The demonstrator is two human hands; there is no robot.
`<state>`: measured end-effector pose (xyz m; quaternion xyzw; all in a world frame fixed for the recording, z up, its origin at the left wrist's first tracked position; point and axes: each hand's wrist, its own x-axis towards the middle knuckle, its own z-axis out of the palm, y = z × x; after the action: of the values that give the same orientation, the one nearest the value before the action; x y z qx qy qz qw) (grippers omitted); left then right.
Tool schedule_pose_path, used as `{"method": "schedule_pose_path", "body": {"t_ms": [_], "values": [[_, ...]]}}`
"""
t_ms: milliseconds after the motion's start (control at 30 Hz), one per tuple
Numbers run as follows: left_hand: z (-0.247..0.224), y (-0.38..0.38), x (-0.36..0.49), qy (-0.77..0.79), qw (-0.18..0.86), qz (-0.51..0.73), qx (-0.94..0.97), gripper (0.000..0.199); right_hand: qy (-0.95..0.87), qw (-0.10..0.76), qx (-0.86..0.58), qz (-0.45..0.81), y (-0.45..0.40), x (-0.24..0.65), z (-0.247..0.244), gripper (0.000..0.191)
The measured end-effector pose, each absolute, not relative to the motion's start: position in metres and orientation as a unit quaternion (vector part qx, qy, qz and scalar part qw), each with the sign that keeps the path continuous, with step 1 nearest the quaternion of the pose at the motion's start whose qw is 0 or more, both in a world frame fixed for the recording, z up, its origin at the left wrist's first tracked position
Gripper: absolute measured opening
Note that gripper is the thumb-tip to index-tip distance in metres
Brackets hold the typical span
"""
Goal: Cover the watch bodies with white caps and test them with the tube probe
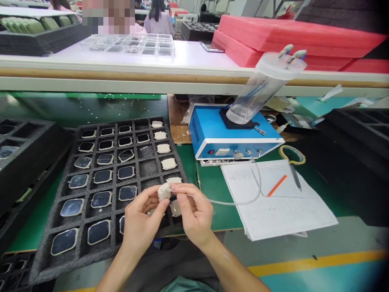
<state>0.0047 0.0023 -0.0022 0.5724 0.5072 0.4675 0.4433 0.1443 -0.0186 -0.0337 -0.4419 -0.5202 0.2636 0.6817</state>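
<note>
Between the thumb and fingers of my left hand [141, 215] is a small cream watch case [164, 192], tilted on edge above the tray. My right hand [194, 211] pinches the end of a thin clear tube [223, 202] at the case's right side. Whether the tip enters the case or only touches it, I cannot tell. The tube curves back to the front of a blue box-shaped machine [237, 134]. Below my hands lies a black foam tray [148, 166], with dark-screened watch faces [102, 176] on its left and cream cases [163, 148] along its right column.
Right of the tray are paper sheets [273, 215] with an orange strip [277, 185], a pen [295, 178] and a tape roll [292, 154]. A clear cylinder [255, 89] stands on the machine. Red foam blocks [273, 36] lie on the shelf. People sit beyond it.
</note>
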Motion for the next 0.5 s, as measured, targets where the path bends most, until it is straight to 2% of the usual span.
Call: {"method": "schedule_pose_path", "body": {"t_ms": [500], "values": [[0.0002,0.0037,0.0048,0.515,0.441,0.462,0.571,0.025,-0.524,0.681,-0.449,0.244,-0.016,0.1454,-0.0272,0.019]]}}
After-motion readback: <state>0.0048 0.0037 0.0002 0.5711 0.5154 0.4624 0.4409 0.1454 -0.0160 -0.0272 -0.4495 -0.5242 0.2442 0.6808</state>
